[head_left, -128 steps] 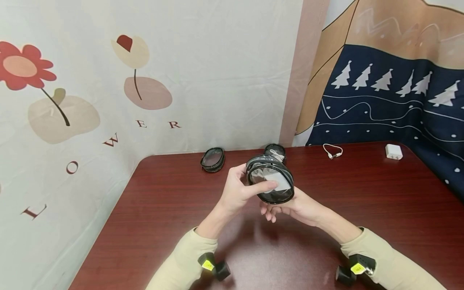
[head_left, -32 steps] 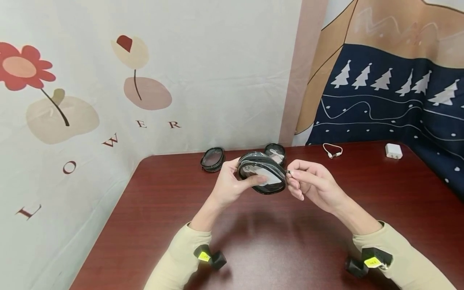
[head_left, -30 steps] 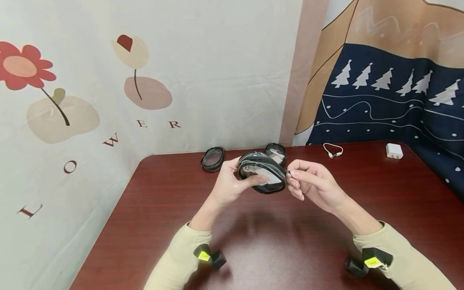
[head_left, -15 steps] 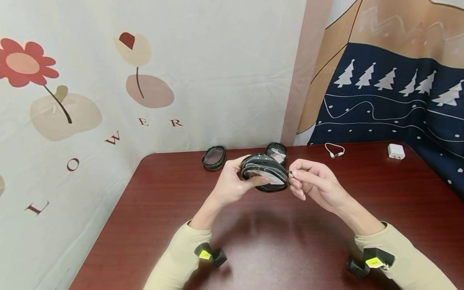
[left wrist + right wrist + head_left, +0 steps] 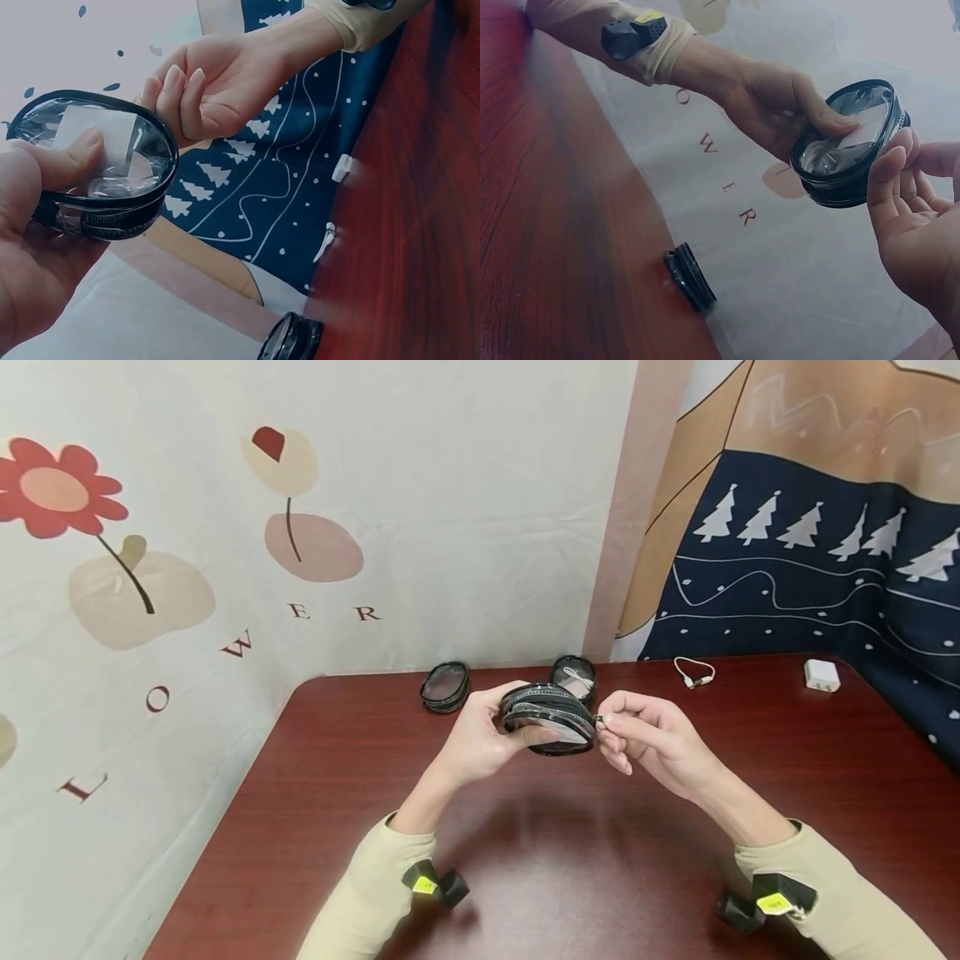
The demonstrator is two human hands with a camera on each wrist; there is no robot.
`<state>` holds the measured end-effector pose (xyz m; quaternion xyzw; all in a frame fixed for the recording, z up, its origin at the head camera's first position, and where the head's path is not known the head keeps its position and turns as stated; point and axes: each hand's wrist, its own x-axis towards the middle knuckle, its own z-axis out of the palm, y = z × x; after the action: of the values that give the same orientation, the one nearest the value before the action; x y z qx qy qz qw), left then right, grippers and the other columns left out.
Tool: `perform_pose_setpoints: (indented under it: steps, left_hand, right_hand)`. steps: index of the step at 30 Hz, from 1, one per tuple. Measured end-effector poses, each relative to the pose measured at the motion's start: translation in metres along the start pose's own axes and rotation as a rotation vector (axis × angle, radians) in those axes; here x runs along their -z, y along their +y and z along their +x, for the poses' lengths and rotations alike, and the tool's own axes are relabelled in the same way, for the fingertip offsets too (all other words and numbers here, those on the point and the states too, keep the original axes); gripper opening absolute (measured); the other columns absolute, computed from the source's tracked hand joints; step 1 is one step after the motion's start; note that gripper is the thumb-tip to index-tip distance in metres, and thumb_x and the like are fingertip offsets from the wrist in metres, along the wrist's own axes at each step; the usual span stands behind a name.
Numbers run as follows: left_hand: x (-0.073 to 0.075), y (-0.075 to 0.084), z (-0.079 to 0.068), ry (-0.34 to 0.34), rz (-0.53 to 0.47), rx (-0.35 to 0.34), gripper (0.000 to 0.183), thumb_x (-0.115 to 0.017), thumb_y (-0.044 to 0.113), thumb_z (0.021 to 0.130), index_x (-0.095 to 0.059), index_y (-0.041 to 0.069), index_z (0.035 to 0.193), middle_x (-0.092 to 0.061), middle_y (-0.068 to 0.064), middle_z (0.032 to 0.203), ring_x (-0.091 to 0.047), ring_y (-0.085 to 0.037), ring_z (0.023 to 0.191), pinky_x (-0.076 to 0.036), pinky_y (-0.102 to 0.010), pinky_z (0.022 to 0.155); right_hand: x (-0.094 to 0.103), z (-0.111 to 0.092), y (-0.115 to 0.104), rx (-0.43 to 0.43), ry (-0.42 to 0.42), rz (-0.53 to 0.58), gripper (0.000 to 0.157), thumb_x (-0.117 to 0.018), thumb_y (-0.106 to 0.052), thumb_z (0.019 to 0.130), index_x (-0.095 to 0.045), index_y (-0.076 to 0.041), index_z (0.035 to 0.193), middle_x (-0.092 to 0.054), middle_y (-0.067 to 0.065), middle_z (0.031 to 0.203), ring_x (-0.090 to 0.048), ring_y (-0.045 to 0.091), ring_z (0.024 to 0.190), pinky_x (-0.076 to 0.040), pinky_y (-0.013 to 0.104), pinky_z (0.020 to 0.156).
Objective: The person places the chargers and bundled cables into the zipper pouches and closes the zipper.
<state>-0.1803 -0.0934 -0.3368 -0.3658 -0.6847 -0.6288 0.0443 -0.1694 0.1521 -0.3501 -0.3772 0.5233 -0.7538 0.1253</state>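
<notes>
My left hand (image 5: 480, 735) grips a round clear pouch (image 5: 546, 700) with black trim, its thumb lying across the see-through face. Through that face a white square piece (image 5: 116, 126) shows inside, along with something clear and crinkled. The zipper side of the pouch is turned up in the head view; whether the zipper is closed all round, I cannot tell. At the pouch's right end, my right hand (image 5: 652, 739) pinches a small zipper pull (image 5: 598, 719) between thumb and index finger. In the right wrist view the right fingertips (image 5: 900, 142) cover the pull.
Behind, on the dark red table (image 5: 360, 827), stand two similar pouches: one pouch (image 5: 446, 687) at left, another pouch (image 5: 573, 673) holding a white cable. A short white cable (image 5: 694, 675) and a white charger block (image 5: 822, 675) lie at back right. Printed cloth hangs behind the table.
Several seconds ago the right hand was beneath the pouch with loose fingers; it has since moved right and pinched the zipper pull. Over the last second the pouch tilts, showing more of its zipper side.
</notes>
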Motion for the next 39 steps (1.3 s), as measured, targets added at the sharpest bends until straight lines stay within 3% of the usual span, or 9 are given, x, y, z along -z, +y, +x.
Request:
perform_pose_setpoints:
  steps: [7,12,21,28,33,39]
  left_hand:
    - [0.0008,0.0045,-0.0008,-0.006,0.066,0.002,0.039,-0.081,-0.008,0.079,-0.067,-0.004,0.115,-0.073,-0.014,0.102,-0.067,-0.016,0.090,-0.055,-0.033,0.082]
    - [-0.0003,0.0050,0.0004,-0.002,0.058,-0.003,0.040,-0.081,-0.009,0.077,-0.067,-0.004,0.114,-0.072,-0.015,0.102,-0.068,-0.015,0.090,-0.056,-0.034,0.082]
    - [0.0024,0.0026,0.0002,0.014,-0.028,-0.054,0.045,-0.078,-0.021,0.073,-0.066,-0.007,0.114,-0.069,-0.022,0.110,-0.068,-0.016,0.094,-0.058,-0.040,0.081]
    - [0.0036,0.0001,-0.0011,0.013,-0.015,-0.106,0.042,-0.078,-0.019,0.075,-0.065,-0.008,0.113,-0.068,-0.023,0.112,-0.067,-0.019,0.102,-0.056,-0.038,0.086]
    - [0.0027,0.0001,-0.0007,0.031,-0.001,-0.108,0.044,-0.079,-0.020,0.072,-0.066,-0.007,0.112,-0.068,-0.022,0.109,-0.067,-0.018,0.099,-0.057,-0.037,0.084]
    - [-0.0007,-0.0018,-0.0004,0.032,0.015,-0.090,0.041,-0.078,-0.019,0.074,-0.066,-0.006,0.111,-0.070,-0.020,0.106,-0.068,-0.015,0.091,-0.058,-0.036,0.080]
  right_hand:
    - [0.0003,0.0005,-0.0001,0.024,-0.014,-0.031,0.028,-0.033,0.012,0.100,-0.057,-0.002,0.098,-0.050,0.008,0.075,-0.046,0.022,0.059,-0.038,0.030,0.049]
    - [-0.0002,-0.0002,-0.0016,0.052,-0.018,-0.052,0.028,-0.033,0.013,0.100,-0.057,-0.002,0.098,-0.050,0.008,0.076,-0.045,0.023,0.059,-0.038,0.031,0.049]
    - [0.0003,-0.0015,-0.0071,-0.028,0.056,-0.212,0.014,-0.049,0.007,0.100,-0.060,-0.001,0.099,-0.055,0.008,0.073,-0.052,0.021,0.060,-0.048,0.029,0.051]
    - [0.0013,0.0001,-0.0088,-0.074,0.016,-0.310,0.012,-0.050,0.004,0.101,-0.058,-0.003,0.096,-0.055,0.010,0.071,-0.053,0.023,0.057,-0.045,0.035,0.047]
    - [-0.0002,0.0003,-0.0072,-0.025,-0.057,-0.347,0.020,-0.044,0.005,0.103,-0.056,-0.004,0.091,-0.053,0.009,0.069,-0.050,0.023,0.055,-0.040,0.039,0.044]
    - [-0.0023,-0.0010,-0.0061,0.068,-0.031,-0.376,0.024,-0.042,0.009,0.102,-0.058,-0.004,0.089,-0.051,0.009,0.068,-0.047,0.020,0.053,-0.038,0.034,0.044]
